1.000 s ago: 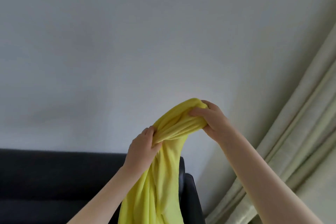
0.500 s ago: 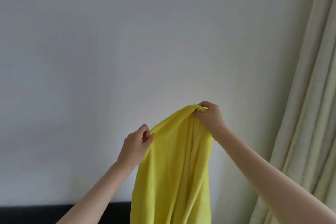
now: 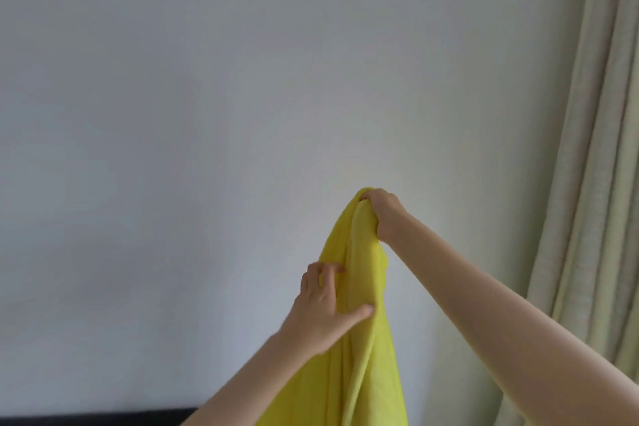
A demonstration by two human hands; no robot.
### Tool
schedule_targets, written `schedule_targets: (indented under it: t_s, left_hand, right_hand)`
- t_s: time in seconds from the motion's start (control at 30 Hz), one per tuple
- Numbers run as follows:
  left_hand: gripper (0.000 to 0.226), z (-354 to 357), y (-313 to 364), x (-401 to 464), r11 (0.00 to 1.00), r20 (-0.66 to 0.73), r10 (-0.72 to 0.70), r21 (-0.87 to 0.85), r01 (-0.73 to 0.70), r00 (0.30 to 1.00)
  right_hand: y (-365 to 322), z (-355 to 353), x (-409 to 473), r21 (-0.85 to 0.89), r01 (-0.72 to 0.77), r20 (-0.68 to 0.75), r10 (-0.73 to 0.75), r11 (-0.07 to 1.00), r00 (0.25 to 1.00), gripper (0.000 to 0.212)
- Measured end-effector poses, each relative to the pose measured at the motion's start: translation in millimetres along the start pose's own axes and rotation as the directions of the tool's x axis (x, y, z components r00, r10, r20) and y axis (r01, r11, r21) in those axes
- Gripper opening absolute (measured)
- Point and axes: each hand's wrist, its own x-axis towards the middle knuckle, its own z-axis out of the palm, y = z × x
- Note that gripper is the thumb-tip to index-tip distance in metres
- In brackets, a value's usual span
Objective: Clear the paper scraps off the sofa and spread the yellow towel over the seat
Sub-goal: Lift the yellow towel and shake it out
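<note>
Fabric filled the lower middle of the view: a soft, bright yellow cloth towel [image 3: 359, 349] hung in long vertical folds in front of a plain pale grey wall [image 3: 207, 114], its lower end running out past the bottom edge. The right hand [image 3: 385, 214] was raised highest, fingers curled tightly over the bunched top of the yellow towel and gripping it there, with the bare forearm stretching down toward the lower right corner. The left hand [image 3: 325, 308] sat lower and to the left, against the hanging folds; its thumb pressed across the front of the cloth and its fingers bent round the left edge, so it held a gather of the towel between thumb and fingers. The two hands were apart, one above the other along the same length of cloth. At the bottom left, a thin dark strip, the top of a black upholstered sofa back [image 3: 86, 420], just showed below the wall. Down the right side hung a pale green-beige pleated curtain [image 3: 598, 183], near the right forearm but not touching it.
</note>
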Motion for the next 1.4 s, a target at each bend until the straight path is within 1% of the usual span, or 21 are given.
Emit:
schedule_targets:
  t_s: [0.07, 0.13, 0.2, 0.27, 0.33, 0.37, 0.43, 0.5, 0.53, 0.57, 0.6, 0.63, 0.7, 0.73, 0.8, 0.97, 1.03, 1.1, 1.2, 1.33, 1.4]
  left_hand:
    - [0.086, 10, 8, -7, 0.988, -0.062, -0.019, 0.152, 0.028, 0.998]
    - [0.087, 14, 11, -7, 0.980, -0.053, -0.087, 0.177, 0.096, 0.995]
    - [0.074, 16, 7, -5, 0.967, 0.087, -0.195, 0.182, 0.177, 0.977]
    - [0.055, 15, 0, -6, 0.941, 0.292, -0.304, 0.238, 0.239, 0.907]
    - [0.047, 12, -8, -6, 0.935, 0.380, -0.329, 0.260, 0.242, 0.865]
    - [0.047, 10, -10, -4, 0.942, 0.355, -0.305, 0.249, 0.225, 0.884]
    - [0.047, 2, -12, 5, 0.963, 0.176, -0.226, 0.186, 0.193, 0.958]
    - [0.040, -12, -11, 20, 0.982, -0.053, -0.187, -0.031, 0.186, 0.981]
    - [0.036, -22, -9, 29, 0.959, -0.146, -0.233, -0.200, 0.203, 0.961]
    - [0.035, -32, -6, 40, 0.886, -0.200, -0.329, -0.404, 0.228, 0.923]
    - [0.035, -45, -2, 52, 0.737, -0.191, -0.457, -0.628, 0.250, 0.868]
    - [0.035, -57, 2, 62, 0.520, -0.103, -0.564, -0.815, 0.255, 0.820]
    - [0.037, -75, 9, 76, 0.099, 0.119, -0.615, -0.969, 0.226, 0.779]
    - [0.036, -82, 12, 79, -0.014, 0.170, -0.597, -0.979, 0.202, 0.784]
    - [0.034, -90, 18, 81, -0.094, 0.157, -0.567, -0.988, 0.126, 0.809]
    - [0.032, -98, 22, 75, -0.179, 0.061, -0.600, -0.982, -0.059, 0.798]
    - [0.032, -101, 20, 73, -0.175, 0.045, -0.602, -0.981, -0.077, 0.797]
    - [0.032, -104, 21, 70, -0.167, 0.046, -0.602, -0.984, -0.069, 0.797]
    - [0.031, -110, 21, 67, -0.157, 0.050, -0.597, -0.986, -0.056, 0.801]
    - [0.019, -114, 10, 65, -0.107, 0.014, -0.598, -0.992, -0.063, 0.802]
    - [0.016, -118, -6, 66, -0.011, -0.030, -0.616, -0.999, -0.047, 0.787]
  right_hand:
    - [-10, 5, 1, 0.054, -0.027, -0.003, 0.027, 0.998, 1.000, 0.038]
    - [-19, 8, 1, 0.098, -0.036, -0.004, 0.037, 0.994, 0.999, 0.037]
    - [-27, 8, 3, 0.126, -0.020, 0.001, 0.020, 0.992, 1.000, 0.036]
    - [-31, 5, 6, 0.155, 0.006, -0.001, -0.006, 0.988, 1.000, 0.034]
    - [-31, 1, 6, 0.203, 0.027, -0.009, -0.026, 0.979, 1.000, 0.029]
    - [-29, -1, 5, 0.235, 0.049, 0.006, -0.052, 0.971, 0.999, 0.023]
    - [-19, -6, 4, 0.286, 0.092, 0.099, -0.125, 0.954, 0.987, 0.009]
    - [-3, -11, 2, 0.247, 0.087, 0.230, -0.146, 0.965, 0.962, 0.008]
    - [7, -14, 0, 0.179, 0.084, 0.277, -0.132, 0.980, 0.952, 0.007]
    - [17, -16, -2, 0.085, 0.093, 0.305, -0.115, 0.992, 0.945, 0.006]
    - [29, -18, -5, -0.029, 0.113, 0.318, -0.098, 0.993, 0.943, 0.005]
    - [42, -18, -8, -0.142, 0.132, 0.330, -0.079, 0.981, 0.941, 0.004]
    - [67, -17, -16, -0.314, 0.161, 0.348, -0.044, 0.936, 0.936, 0.011]
    - [79, -15, -22, -0.368, 0.171, 0.356, -0.032, 0.914, 0.934, 0.019]
    - [98, -10, -36, -0.395, 0.173, 0.373, -0.015, 0.902, 0.928, 0.040]
    - [130, -6, -69, -0.371, 0.153, 0.508, 0.062, 0.916, 0.859, 0.088]
    - [147, -1, -76, -0.461, 0.222, 0.543, 0.075, 0.859, 0.837, 0.108]
    - [168, 5, -78, -0.571, 0.278, 0.548, 0.107, 0.772, 0.829, 0.117]
    - [197, 15, -74, -0.648, 0.262, 0.522, 0.168, 0.715, 0.836, 0.103]
    - [217, 25, -62, -0.597, 0.202, 0.488, 0.152, 0.777, 0.859, 0.059]
    - [217, 26, -55, -0.567, 0.180, 0.437, 0.109, 0.804, 0.893, 0.041]
